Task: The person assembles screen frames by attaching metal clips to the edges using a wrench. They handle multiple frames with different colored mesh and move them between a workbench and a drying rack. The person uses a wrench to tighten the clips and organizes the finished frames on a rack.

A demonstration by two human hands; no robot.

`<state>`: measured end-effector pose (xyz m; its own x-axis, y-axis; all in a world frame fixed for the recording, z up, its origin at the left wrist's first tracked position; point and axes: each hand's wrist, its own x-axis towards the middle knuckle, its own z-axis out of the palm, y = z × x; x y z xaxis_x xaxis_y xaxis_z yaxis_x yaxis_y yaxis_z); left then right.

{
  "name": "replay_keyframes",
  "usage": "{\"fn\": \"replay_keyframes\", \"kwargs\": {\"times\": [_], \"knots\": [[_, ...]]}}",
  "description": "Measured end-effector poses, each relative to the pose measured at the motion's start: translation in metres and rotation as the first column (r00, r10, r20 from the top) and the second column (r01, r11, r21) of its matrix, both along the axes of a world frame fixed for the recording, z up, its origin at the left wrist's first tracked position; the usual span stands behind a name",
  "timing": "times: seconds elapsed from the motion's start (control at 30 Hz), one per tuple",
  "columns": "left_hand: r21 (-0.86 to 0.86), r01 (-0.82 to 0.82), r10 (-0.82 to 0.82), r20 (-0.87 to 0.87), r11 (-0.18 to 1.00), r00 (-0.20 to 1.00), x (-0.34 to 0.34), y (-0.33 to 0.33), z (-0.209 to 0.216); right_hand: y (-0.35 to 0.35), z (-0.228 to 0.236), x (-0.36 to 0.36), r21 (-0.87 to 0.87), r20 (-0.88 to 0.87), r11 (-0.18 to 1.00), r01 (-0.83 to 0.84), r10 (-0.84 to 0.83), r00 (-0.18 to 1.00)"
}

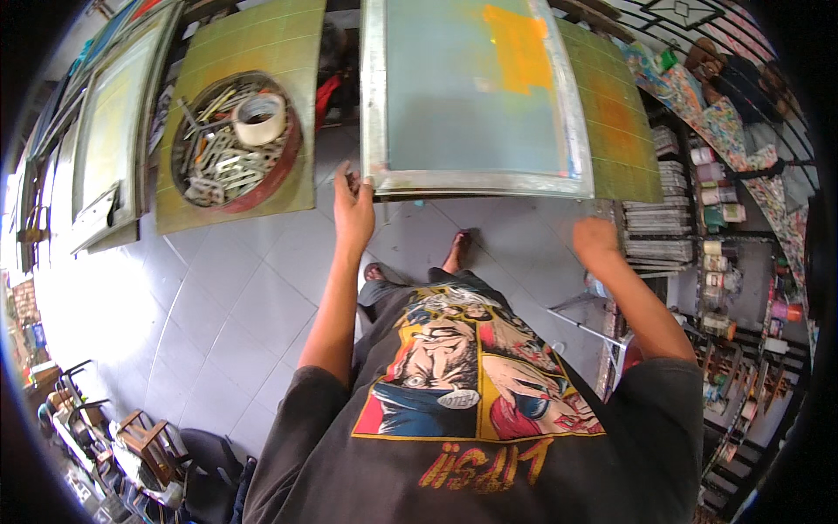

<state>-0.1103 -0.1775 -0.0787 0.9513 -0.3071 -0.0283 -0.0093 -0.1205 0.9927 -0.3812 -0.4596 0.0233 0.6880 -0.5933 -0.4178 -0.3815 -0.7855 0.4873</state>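
Note:
A screen printing frame (478, 182), with grey-blue mesh and a yellow-orange patch, lies in front of me on a greenish board (611, 105). My left hand (353, 210) is at its near left corner, fingers apart and pointing up, the thumb against or very close to the frame's edge. Just beyond the near right corner, my right hand (596, 243) is closed in a fist, slightly blurred. Whatever it may hold is hidden. Left of the frame, a round red tray (292, 157) full of metal clips carries a roll of tape (259, 118).
The tray sits on another greenish board (262, 35). More frames (122, 113) stand at the far left. To the right are a stack of frames (659, 210) and a rack with several jars (720, 214). Another person (742, 83) is behind bars. Chairs (209, 463) stand lower left.

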Motion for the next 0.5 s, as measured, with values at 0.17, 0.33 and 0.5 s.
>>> {"fn": "replay_keyframes", "kwargs": {"times": [0.17,0.33,0.5], "knots": [[0.194,0.032,-0.024,-0.045,0.981,0.999,-0.013,0.049,-0.014,0.002,0.024,-0.029,0.056,0.104,0.997,0.052,-0.058,0.993],[0.107,0.248,-0.212,-0.271,0.963,0.939,-0.037,0.054,-0.025,0.036,0.030,-0.035,0.501,0.461,0.865,-0.036,-0.232,0.857],[-0.199,0.276,-0.340,-0.565,0.940,0.751,-0.039,0.047,-0.020,0.118,-0.023,0.035,0.851,0.508,0.421,-0.314,-0.508,0.695]]}}
